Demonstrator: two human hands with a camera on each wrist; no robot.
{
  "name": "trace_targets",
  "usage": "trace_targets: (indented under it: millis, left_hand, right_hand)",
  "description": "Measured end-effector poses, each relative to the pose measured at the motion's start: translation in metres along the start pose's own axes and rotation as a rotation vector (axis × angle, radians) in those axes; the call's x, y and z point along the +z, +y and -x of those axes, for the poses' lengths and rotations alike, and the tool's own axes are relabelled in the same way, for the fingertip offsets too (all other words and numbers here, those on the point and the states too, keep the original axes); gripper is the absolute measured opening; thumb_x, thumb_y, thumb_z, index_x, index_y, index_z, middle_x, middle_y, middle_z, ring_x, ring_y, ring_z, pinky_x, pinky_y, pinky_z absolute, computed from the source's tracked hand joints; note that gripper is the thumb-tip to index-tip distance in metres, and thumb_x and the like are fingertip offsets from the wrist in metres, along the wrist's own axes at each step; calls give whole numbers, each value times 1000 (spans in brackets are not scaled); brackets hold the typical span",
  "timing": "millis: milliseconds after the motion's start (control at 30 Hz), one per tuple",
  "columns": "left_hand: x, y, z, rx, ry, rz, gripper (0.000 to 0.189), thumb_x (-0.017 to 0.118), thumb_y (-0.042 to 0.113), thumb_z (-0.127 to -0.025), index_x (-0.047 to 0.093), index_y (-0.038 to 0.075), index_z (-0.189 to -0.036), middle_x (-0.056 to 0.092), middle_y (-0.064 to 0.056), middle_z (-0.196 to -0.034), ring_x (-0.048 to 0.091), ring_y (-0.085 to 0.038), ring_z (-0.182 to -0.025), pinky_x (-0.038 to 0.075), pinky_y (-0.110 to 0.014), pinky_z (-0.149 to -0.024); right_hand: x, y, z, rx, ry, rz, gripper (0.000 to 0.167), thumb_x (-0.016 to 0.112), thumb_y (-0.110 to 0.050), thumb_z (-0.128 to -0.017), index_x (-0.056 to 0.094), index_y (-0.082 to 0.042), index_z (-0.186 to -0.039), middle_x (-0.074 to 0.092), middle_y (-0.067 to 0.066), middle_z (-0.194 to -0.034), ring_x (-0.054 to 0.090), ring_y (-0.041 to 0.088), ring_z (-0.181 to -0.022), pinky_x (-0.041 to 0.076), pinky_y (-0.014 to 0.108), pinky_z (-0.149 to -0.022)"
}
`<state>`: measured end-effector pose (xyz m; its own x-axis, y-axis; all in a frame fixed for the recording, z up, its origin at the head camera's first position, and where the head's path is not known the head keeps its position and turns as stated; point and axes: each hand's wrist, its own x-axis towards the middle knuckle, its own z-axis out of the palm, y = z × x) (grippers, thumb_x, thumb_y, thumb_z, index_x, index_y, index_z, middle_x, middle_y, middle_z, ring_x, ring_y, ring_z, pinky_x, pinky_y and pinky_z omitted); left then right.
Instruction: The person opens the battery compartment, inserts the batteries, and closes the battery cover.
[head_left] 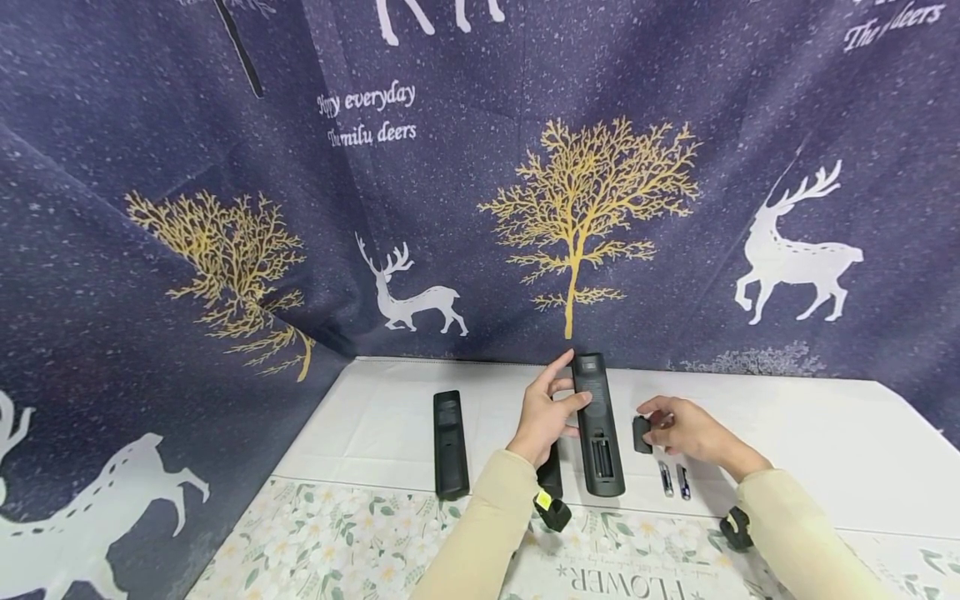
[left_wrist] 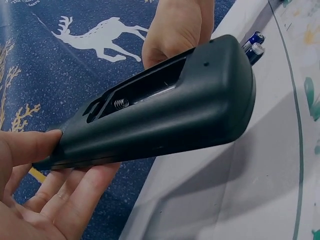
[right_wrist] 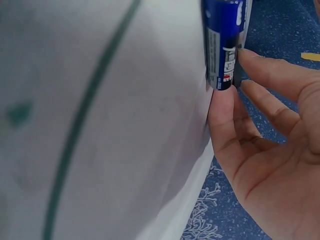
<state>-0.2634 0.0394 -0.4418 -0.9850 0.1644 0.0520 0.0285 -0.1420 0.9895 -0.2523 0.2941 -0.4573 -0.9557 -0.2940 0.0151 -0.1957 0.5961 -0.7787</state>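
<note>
My left hand [head_left: 546, 415] holds a black remote control [head_left: 597, 425] tilted, back side up, thumb on top and fingers beneath. In the left wrist view, its uncovered battery compartment [left_wrist: 145, 90] shows a coil spring and no cover. To the right, my right hand [head_left: 686, 429] pinches a small black battery cover [head_left: 642, 434] at the table. Two batteries [head_left: 666, 479] lie side by side just below that hand. A blue-and-silver battery [right_wrist: 224, 45] stands in front of the fingers in the right wrist view, hiding most of the cover.
Another black remote [head_left: 450, 446] lies to the left on the white table cover [head_left: 390, 408]. A further dark, long object [head_left: 551, 473] is partly hidden under my left wrist. A flowered cloth [head_left: 337, 533] covers the near edge; a deer-printed curtain [head_left: 480, 167] hangs behind.
</note>
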Motion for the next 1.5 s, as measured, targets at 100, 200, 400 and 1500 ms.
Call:
trace_targets:
  millis: [100, 200, 400, 1500]
  left_hand:
    - [0, 0, -1, -3, -2, -2, 70, 78, 1, -95, 61, 44, -148, 69, -2, -117, 75, -24, -83, 65, -46, -62]
    - [-1, 0, -1, -8, -4, -5, 70, 78, 2, -95, 61, 44, -148, 69, -2, -117, 76, -24, -84, 65, -46, -62]
    - [-2, 0, -2, -14, -7, -4, 70, 78, 1, -95, 61, 43, -149, 69, -2, -117, 76, -25, -84, 65, -46, -62]
    - [-7, -1, -1, -30, -18, -3, 70, 78, 3, -95, 60, 41, -151, 70, 0, -116, 74, -23, -82, 64, -41, -59]
  right_hand:
    - [0, 0, 0, 5, 14, 8, 47, 75, 5, -90, 58, 17, -132, 66, 14, -98, 62, 22, -75, 60, 35, -60]
    - [0, 1, 1, 2, 27, 24, 46, 74, 3, -92, 58, 16, -133, 66, 15, -101, 64, 23, -79, 60, 35, -60]
    - [-1, -1, 3, -53, 89, 129, 43, 78, -5, -92, 63, 13, -129, 70, 16, -105, 70, 30, -92, 62, 45, -75]
    - [-3, -9, 49, -106, 17, 227, 33, 89, -17, -85, 72, -4, -110, 68, 1, -105, 66, 24, -96, 59, 37, -80]
